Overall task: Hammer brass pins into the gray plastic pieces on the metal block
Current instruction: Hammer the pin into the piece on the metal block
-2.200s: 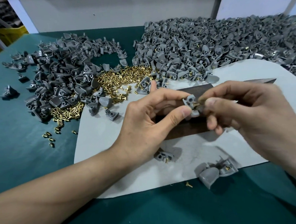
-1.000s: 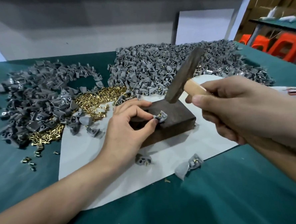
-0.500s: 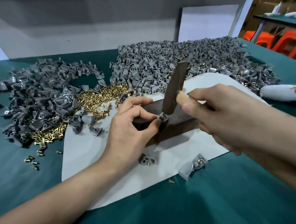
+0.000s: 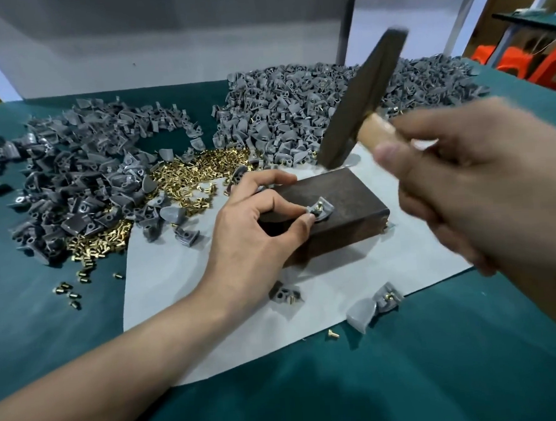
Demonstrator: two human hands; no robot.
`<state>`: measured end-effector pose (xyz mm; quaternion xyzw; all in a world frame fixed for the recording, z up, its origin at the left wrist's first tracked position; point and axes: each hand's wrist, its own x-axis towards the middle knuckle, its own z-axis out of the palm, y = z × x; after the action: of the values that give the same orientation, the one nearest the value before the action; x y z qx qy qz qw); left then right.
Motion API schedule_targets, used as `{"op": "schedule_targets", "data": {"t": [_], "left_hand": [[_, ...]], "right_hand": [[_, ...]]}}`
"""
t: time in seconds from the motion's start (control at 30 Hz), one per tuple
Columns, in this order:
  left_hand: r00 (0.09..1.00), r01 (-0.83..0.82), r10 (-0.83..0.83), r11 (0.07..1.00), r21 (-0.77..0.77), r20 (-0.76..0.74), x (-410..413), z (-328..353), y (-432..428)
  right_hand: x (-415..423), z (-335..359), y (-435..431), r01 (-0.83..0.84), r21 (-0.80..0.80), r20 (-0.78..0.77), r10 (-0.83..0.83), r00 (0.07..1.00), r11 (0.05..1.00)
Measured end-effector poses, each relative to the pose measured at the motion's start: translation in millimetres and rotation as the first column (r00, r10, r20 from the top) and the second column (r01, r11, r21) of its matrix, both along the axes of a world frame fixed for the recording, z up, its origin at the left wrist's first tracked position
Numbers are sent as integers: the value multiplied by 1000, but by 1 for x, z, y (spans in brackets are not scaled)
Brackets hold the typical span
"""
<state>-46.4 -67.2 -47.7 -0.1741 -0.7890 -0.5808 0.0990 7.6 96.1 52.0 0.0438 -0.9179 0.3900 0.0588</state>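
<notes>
Gray plastic piece [image 4: 326,207] with brass pin [image 4: 318,205] standing in it, flat on top of dark metal block [image 4: 350,188].
Pinched at its near edge by thumb and forefinger of left hand [image 4: 255,234]; right hand [image 4: 483,181], blurred, wrapped around wooden handle of hammer [image 4: 361,101], head poised above block. Probably light, stiff, prone to skidding: best gripped at the edge, fingertips clear of pin.

Piece [image 4: 321,208] on block [image 4: 341,203], pins [image 4: 199,176] left
</notes>
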Motion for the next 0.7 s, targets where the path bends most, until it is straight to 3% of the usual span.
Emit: {"op": "schedule_targets", "data": {"t": [0.1,0.3,0.5,0.63,0.7], "left_hand": [[1000,11,-10,1000,27,-23,1,0,0],[1000,-5,4,1000,-9,-17,0,-1,-1],[1000,11,-11,1000,26,-16,0,0,0],[999,25,-26,999,34,42,-2,0,-1],[993,28,-38,996,90,108,-2,-1,-2]], "right_hand": [[1,-11,1,-43,95,65,37,997,995],[4,18,7,-34,0,-111,34,993,999],[-3,-9,2,-84,-2,93,84,992,996],[-6,-7,22,-14,-318,18,21,1000,948],[-12,-10,39,-11,-469,70,50,996,883]]}}
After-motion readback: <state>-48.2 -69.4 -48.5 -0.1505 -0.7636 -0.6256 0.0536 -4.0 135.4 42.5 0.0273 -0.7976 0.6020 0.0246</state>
